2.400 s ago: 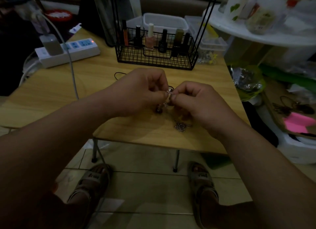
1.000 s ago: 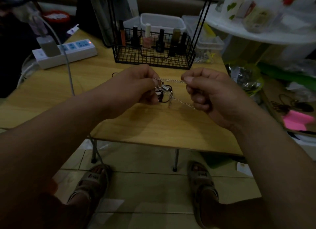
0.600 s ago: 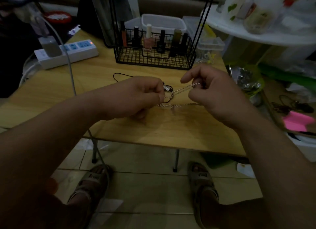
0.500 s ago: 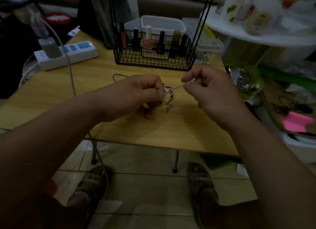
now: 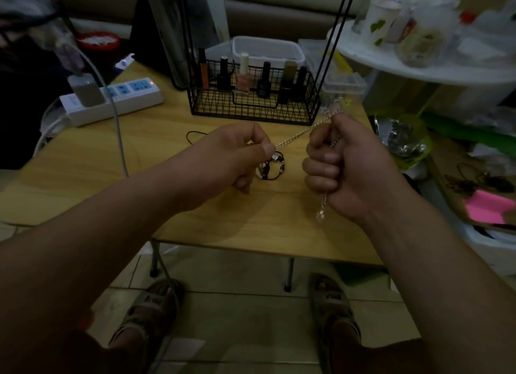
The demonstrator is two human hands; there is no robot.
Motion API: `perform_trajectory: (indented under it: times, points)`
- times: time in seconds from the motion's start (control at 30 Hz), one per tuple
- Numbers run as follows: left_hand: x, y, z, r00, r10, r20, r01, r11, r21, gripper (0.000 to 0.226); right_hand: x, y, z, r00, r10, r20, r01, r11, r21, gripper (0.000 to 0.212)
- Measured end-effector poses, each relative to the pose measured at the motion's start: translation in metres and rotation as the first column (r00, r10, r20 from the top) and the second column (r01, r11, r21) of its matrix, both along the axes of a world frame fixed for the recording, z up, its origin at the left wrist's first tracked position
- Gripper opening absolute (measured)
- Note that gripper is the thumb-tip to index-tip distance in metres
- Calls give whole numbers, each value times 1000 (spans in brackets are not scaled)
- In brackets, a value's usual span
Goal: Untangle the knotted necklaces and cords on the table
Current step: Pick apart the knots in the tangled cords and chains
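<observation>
Between left grip (image 5: 240, 153) and right grip (image 5: 344, 164), taut chain (image 5: 296, 137) over desk (image 5: 97, 164). Left pinching it just above knot (image 5: 272, 167); right fisted round it, pendant (image 5: 320, 215) dangling below. Likely light, slippery, fragile: pinch beside knot.

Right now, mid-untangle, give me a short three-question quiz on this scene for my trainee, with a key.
1. True or false: the silver chain runs in a straight line from the left hand up to the top of the right hand.
2. Multiple choice: where is the clear pendant? A) pinched in the left hand's fingers; B) hanging below the right hand's fist; C) out of view.
3. Short answer: the black cord tangle sits right by which hand's fingers?
Key: 1 true; 2 B; 3 left.
</observation>
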State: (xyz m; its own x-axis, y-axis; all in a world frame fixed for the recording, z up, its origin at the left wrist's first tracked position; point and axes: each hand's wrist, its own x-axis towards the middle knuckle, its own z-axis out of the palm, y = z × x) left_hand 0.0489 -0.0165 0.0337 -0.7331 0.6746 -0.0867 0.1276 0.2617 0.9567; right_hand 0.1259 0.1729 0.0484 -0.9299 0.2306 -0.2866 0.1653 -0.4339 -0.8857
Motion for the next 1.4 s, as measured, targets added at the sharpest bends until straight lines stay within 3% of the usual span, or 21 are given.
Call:
perform_trajectory:
  times: [0.07,0.13,0.23,0.37,0.53,0.67,0.9,1.17,1.4]
  points:
    - [0,-3,2,999,-1,-42,0,999,-37,12,-1,7,0,1000,-20,-5,21,978,208,39]
    - [-2,-7,3,1000,23,-16,-23,999,-25,13,-1,12,2,999,-36,-3,36,970,241,35]
    - [-2,-8,3,993,58,106,-60,998,16,15,2,15,5,1000,5,30,-8,994,108,35]
    - [2,-1,3,960,49,277,-86,989,121,18,4,10,5,991,134,8,-129,970,-208,43]
    - [6,6,2,901,-64,430,-49,968,247,14,2,7,4,984,167,-58,-176,936,-305,41]
    - [3,3,4,848,-131,514,-31,955,294,14,1,9,5,992,124,-31,-128,967,-219,42]
    - [8,-2,9,810,-203,550,56,961,272,24,1,14,1,998,52,36,-56,990,126,42]
    - [2,-16,12,905,-191,381,149,979,136,48,5,34,7,995,-68,-73,87,952,295,50]
    - [3,-20,11,963,-122,241,142,988,-66,37,11,45,12,996,-67,-62,87,909,408,41]
